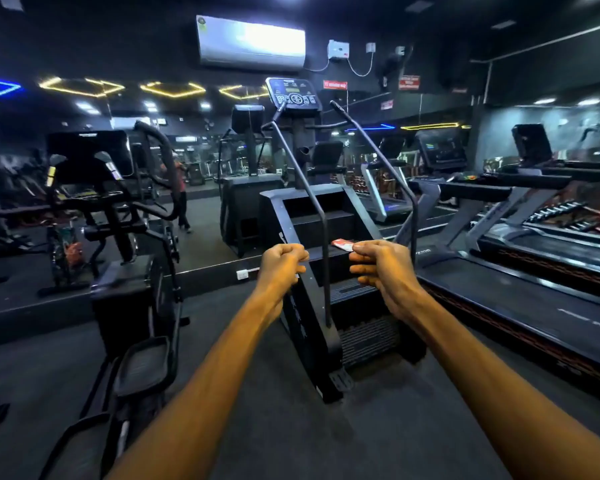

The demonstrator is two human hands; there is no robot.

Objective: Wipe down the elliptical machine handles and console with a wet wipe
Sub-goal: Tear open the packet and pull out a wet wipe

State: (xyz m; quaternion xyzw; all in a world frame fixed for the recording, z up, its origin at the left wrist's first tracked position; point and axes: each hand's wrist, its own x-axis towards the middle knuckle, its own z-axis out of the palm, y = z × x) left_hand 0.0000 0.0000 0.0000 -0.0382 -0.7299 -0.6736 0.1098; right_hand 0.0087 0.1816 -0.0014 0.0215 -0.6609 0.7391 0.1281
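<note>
Dim gym, dark matte machine (312, 216) ahead: stepped treads, two thin tubular rails, button console (293, 95) on top. Both bare arms stretched forward. Right hand (383, 268) pinches small glossy red-white sachet (343, 244) at fingertips, above the steps. Left hand (281, 263) curled into fist; contents of grip cannot tell.

No legible text on the red wall signs (335, 84).
</note>
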